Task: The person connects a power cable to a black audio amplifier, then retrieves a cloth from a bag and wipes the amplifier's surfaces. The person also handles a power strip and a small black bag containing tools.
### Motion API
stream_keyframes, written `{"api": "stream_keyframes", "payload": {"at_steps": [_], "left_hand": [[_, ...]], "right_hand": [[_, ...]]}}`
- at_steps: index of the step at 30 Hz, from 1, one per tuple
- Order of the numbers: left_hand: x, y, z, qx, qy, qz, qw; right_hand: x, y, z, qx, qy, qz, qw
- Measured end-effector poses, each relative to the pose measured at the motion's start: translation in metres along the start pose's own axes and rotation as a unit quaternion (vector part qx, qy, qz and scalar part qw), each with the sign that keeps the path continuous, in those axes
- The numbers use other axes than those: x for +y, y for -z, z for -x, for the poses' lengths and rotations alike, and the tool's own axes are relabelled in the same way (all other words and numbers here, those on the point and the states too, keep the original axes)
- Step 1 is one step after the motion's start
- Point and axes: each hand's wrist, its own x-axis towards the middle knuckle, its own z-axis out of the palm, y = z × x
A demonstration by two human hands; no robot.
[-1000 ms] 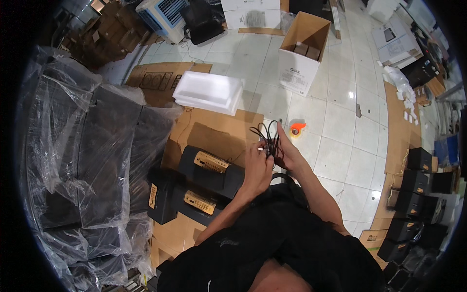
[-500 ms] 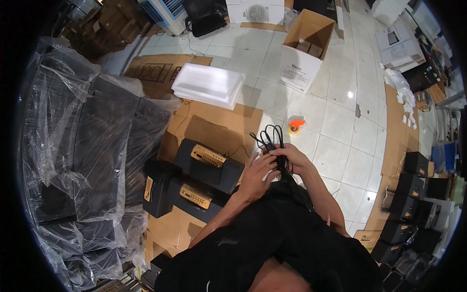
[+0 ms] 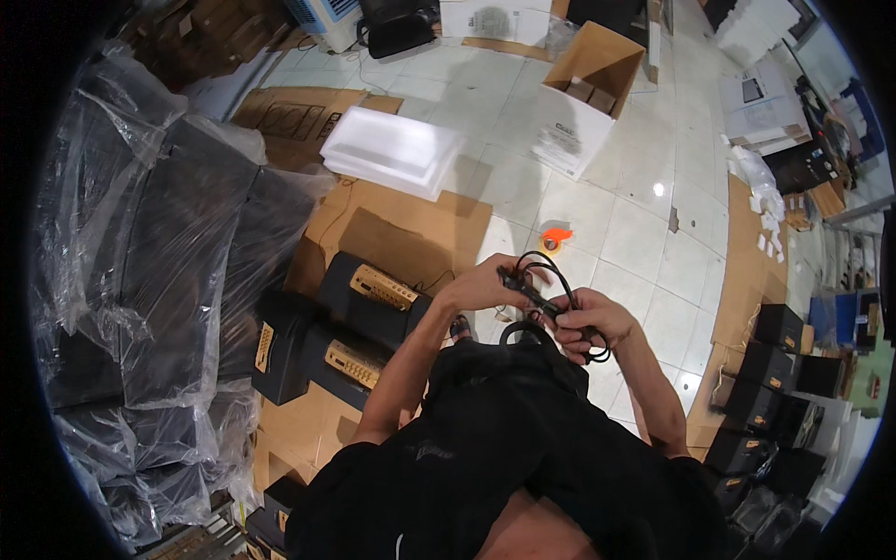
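A coiled black cable (image 3: 534, 296) is stretched between my two hands in front of my body, with loops hanging above and below them. My left hand (image 3: 483, 284) has its fingers closed on the upper left end of the bundle. The lower right part is pinched by my right hand (image 3: 597, 322), with a loop curling under its fingers. Too little shows of the cable's ends to tell the plug. Left of my left forearm stand black speaker boxes with gold control panels, one panel (image 3: 384, 286) farther off and another panel (image 3: 353, 363) nearer.
An orange tape dispenser (image 3: 557, 235) lies on the tiles beyond my hands. White foam (image 3: 392, 149) rests on flattened cardboard (image 3: 457, 219). Farther off is an open carton (image 3: 560, 131). Plastic-wrapped black boxes (image 3: 187, 271) fill the left; black boxes (image 3: 761, 364) line the right.
My hands have moved apart, drawing the gathered cable out between them. The left has shifted away from my body and the right lower and to the right. The cable's loops have changed shape.
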Motion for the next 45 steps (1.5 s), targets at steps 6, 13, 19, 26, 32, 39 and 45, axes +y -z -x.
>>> {"api": "stream_keyframes", "payload": {"at_steps": [6, 13, 19, 26, 32, 39, 45], "left_hand": [[-0.012, -0.019, -0.007, 0.079, 0.119, 0.15, 0.978], [-0.026, -0.062, -0.044, 0.2, 0.119, 0.305, 0.923], [-0.017, -0.054, -0.04, 0.302, 0.092, 0.477, 0.82], [0.003, -0.035, -0.029, 0.355, -0.01, 0.476, 0.805], [0.01, -0.031, -0.026, 0.213, -0.02, 0.544, 0.811], [0.008, -0.05, -0.02, 0.185, 0.142, 0.298, 0.926], [0.001, -0.061, -0.026, 0.154, 0.187, 0.343, 0.908]], "right_hand": [[-0.003, 0.026, 0.014, 0.215, 0.039, 0.094, 0.971], [0.056, 0.013, -0.063, 0.468, 0.094, 0.587, 0.654], [0.056, -0.027, -0.065, 0.473, 0.148, 0.693, 0.523], [0.032, -0.032, -0.04, 0.457, 0.342, 0.629, 0.528], [0.037, 0.0, -0.055, 0.26, 0.124, 0.315, 0.904], [0.046, -0.001, -0.054, 0.224, 0.083, 0.075, 0.968], [0.051, 0.012, -0.029, 0.245, 0.105, 0.366, 0.892]]}}
